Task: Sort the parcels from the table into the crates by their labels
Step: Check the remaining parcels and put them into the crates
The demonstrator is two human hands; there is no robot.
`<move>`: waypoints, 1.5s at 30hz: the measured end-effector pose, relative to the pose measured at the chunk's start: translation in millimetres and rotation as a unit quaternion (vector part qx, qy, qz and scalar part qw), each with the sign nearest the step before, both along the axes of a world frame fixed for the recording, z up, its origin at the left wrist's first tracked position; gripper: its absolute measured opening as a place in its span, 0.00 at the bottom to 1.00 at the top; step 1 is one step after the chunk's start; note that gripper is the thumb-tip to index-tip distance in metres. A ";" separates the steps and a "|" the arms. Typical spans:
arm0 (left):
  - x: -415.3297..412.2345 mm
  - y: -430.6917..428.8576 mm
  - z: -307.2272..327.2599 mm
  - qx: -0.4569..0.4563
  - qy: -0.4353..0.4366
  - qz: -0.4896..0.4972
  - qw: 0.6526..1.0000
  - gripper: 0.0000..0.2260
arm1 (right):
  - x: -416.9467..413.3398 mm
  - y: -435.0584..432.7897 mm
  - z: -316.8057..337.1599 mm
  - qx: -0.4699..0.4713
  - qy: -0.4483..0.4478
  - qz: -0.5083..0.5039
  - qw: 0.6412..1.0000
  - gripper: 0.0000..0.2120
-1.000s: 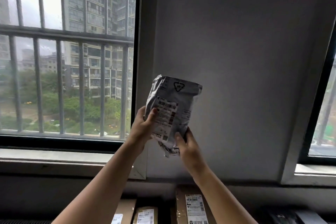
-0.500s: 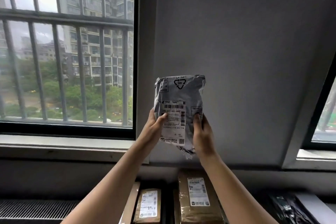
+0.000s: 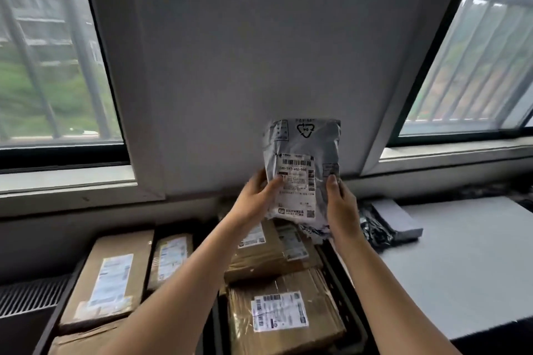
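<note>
The person is holding the grey mailer parcel [image 3: 302, 147] upright in the air in front of the wall [image 3: 259, 52], a little toward five o'clock from the middle of the view. Its white label [image 3: 297, 187] is facing the camera. The left hand [image 3: 253, 202] is gripping the parcel's nine o'clock edge, with the thumb lying on the label's side. The right hand [image 3: 341, 210] is pinching the three o'clock edge, thumb on the front. Both hands are curling round the film.

The step in hand is probably reading the label. To do it well, the left thumb should be sliding off the print it is partly covering, and the crinkled film should be drawn flat so the code line is showing whole. The bag looks soft, so a light hold from both sides is likely enough.

The matching crate then needs choosing. The left crate [image 3: 54, 314] is lying at seven o'clock and the right crate [image 3: 346, 305] at six o'clock, and both are carrying brown cardboard boxes [image 3: 317, 282] with their labels up.

The pale grey desk [image 3: 461, 268] is stretching away at four o'clock, bearing a black bag [image 3: 372, 228] and a flat grey packet [image 3: 395, 216] near its far corner. Barred windows [image 3: 57, 66] are flanking the wall at ten and two o'clock. A radiator grille [image 3: 26, 297] is showing at eight o'clock.
</note>
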State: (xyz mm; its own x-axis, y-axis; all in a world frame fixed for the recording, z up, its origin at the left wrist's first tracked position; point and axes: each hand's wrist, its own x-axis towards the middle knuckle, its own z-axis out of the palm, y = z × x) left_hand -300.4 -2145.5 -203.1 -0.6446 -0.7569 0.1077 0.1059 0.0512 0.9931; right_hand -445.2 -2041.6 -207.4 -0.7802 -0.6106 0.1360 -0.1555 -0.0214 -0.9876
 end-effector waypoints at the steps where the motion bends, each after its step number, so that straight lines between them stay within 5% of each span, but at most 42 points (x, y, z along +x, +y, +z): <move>1: -8.0 3.2 -2.9 0.003 -0.009 -0.007 1.000 0.15 | -7.5 5.2 -2.2 0.004 0.000 -0.007 1.000 0.15; 8: -44.7 -2.3 -25.6 0.010 -0.066 -0.002 0.998 0.08 | -48.7 9.4 -25.9 0.048 0.017 -0.024 0.998 0.14; 12: -66.0 -12.4 -56.1 -0.039 -0.183 0.013 0.982 0.11 | -77.1 4.2 -60.5 0.099 -0.006 -0.014 0.995 0.14; 20: -90.6 -41.9 -111.2 -0.238 -0.390 0.070 0.887 0.12 | -134.2 -27.7 -158.1 0.251 -0.032 0.088 0.964 0.14; 24: -100.6 -49.6 -140.0 -0.276 -0.492 0.060 0.823 0.21 | -145.0 -49.4 -198.9 0.301 -0.035 0.154 0.941 0.12; 32: -106.5 -40.1 -167.9 -0.334 -0.541 0.068 0.769 0.22 | -144.1 -65.6 -229.5 0.370 0.086 0.186 0.906 0.20; 45: -101.1 -33.9 -178.7 -0.351 -0.516 0.086 0.777 0.26 | -134.7 -57.3 -225.8 0.418 0.103 0.177 0.885 0.24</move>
